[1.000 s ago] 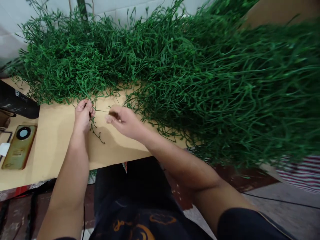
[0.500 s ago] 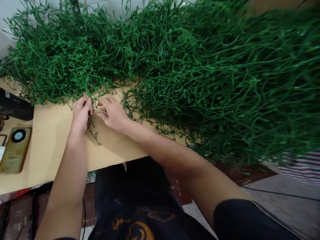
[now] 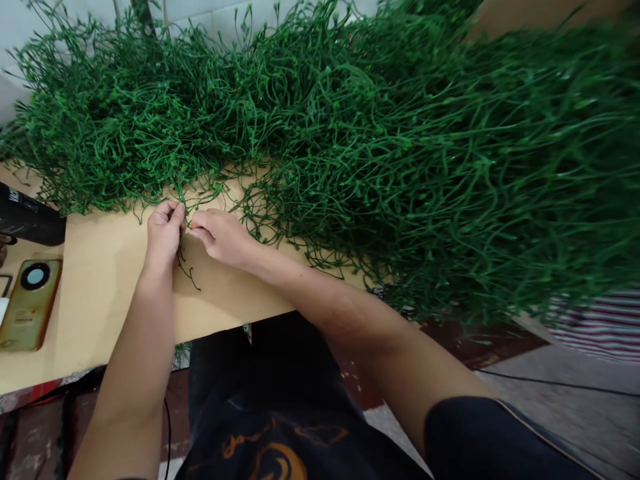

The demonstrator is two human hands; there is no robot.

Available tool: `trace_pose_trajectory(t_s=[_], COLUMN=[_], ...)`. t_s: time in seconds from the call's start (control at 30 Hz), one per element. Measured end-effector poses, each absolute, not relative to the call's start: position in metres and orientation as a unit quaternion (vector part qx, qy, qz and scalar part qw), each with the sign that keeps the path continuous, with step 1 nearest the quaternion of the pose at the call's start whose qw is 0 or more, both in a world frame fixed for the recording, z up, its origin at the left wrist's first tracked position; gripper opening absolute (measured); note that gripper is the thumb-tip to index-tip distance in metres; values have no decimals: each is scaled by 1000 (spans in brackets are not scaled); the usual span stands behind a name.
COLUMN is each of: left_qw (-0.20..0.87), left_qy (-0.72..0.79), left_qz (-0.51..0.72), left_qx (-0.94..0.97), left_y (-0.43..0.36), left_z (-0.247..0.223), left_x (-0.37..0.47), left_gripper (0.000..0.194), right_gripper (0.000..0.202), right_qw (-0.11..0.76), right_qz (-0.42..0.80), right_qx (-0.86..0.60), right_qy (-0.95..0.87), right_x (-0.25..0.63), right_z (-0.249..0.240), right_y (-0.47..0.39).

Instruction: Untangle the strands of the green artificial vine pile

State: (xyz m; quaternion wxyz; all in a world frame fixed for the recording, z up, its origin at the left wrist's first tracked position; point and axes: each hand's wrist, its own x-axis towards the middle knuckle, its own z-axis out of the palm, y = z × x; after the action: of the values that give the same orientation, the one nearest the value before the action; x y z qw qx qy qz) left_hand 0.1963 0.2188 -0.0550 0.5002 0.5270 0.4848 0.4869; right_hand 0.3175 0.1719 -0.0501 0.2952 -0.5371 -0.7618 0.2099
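My left hand [image 3: 166, 230] is closed around a small bunch of thin green stems [image 3: 186, 267], whose dark curled ends hang below it over the tan board [image 3: 115, 267]. Close by on the right, my right hand [image 3: 220, 235] has its thumb and forefinger pinched together at the side of that bunch, apparently on one stem. The pinched bit itself is mostly hidden by the fingers. Behind both hands rises a heap of green plastic-looking stems [image 3: 135, 127] with small lighter tips. Loose strands [image 3: 255, 213] trail onto the board.
A larger mass of stems [image 3: 450, 173] fills the right side and overhangs the board's edge. To the left lie a phone in a yellowish case [image 3: 33, 303] and a black bottle [image 3: 30, 217]. Brown cardboard [image 3: 540, 13] stands at the back right. Striped fabric [image 3: 595, 327] shows below the heap.
My right hand has moved slightly down and its spread fingers have closed into a pinch beside the left hand. The left hand keeps its hold on the stems.
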Motion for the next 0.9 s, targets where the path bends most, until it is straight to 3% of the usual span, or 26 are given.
trace_pose_trajectory(t_s=[0.17,0.27,0.33,0.4,0.5,0.6,0.73,0.9], left_qw=[477,453,442,430,409,400,395,375], left_qy=[506,538,544,538,514,498,466,432], left_qz=[523,583,584,544,480,457,446,442], left_qx=[493,407,409,480,581,619,654,691], left_y=[224,232,234,233,226,221,219,217], left_z=[-58,-58,-59,-61,-63,-65,-65,-64], left_x=[198,191,186,184,186,189,194,193], left_gripper=[27,28,26,22,17,16,13,11], right_gripper=[16,15,17,23,24,20,23,22], right_qw=[276,219,201,200,215,279,336,299], right_qz=[245,257,201,142,42,-42,-73,12], right_qx=[-505,-294,-216,-268,-489,-605,-618,-572], right_qy=[-780,-894,-934,-932,-844,-744,-707,-764], right_x=[314,300,295,305,348,397,412,362], right_z=[-40,-33,-26,-18,-7,1,13,11], right_y=[154,123,106,102,114,123,121,145])
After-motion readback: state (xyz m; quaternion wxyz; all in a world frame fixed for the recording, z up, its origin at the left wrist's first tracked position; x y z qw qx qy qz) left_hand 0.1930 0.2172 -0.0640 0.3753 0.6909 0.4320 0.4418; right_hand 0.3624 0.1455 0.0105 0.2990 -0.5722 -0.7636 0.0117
